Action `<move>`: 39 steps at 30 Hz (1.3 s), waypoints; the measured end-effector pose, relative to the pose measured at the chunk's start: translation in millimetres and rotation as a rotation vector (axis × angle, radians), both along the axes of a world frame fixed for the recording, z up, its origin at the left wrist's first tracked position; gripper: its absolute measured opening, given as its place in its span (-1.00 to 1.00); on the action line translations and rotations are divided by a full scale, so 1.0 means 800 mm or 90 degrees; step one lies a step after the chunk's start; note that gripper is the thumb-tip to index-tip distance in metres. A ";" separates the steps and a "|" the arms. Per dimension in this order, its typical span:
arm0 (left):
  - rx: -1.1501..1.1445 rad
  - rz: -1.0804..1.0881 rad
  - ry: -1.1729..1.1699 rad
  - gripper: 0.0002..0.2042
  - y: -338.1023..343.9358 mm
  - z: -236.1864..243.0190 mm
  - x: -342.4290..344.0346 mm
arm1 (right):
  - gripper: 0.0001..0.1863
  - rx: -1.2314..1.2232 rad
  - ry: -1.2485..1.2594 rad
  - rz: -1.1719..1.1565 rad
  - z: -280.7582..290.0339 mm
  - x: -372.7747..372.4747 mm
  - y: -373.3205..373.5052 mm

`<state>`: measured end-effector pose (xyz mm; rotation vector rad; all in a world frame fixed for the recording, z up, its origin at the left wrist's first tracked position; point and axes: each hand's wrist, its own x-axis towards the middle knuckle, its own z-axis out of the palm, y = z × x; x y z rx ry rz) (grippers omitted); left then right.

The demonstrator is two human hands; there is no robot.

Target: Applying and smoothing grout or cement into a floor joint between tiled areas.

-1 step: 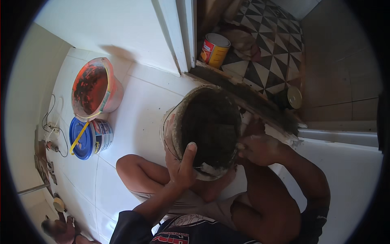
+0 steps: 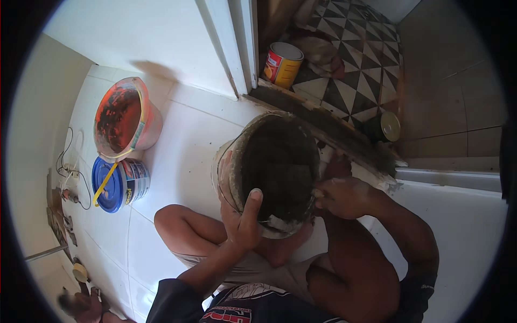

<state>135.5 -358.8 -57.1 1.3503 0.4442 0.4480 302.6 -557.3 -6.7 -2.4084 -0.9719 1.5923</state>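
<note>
A mortar-smeared bucket (image 2: 229, 185) stands tilted between my bent legs, its mouth facing up toward me. Dark wet mix (image 2: 269, 145) lies inside, and a flat rectangular shape shows faintly in it near the right wall. My left hand (image 2: 242, 220) grips the bucket's near left side, with the thumb over the rim and the fingers along the outer wall. At the right rim, my right hand (image 2: 342, 198) is closed in a fist, thumb toward the bucket. What those fingers hold is hidden in shadow.
Left on the white tiles are a red-stained bucket (image 2: 153, 126) and a blue-lidded tub (image 2: 107, 185). A cement-covered doorway sill (image 2: 323, 129) runs beyond my bucket. Past it stand a yellow-red can (image 2: 284, 67) and another tin (image 2: 390, 126). A person (image 2: 81, 306) is at the far lower left.
</note>
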 end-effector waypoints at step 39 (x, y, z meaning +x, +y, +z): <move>-0.288 0.119 -0.088 -0.42 0.132 -0.105 -0.107 | -0.40 0.247 -0.515 -0.165 -0.118 0.074 0.051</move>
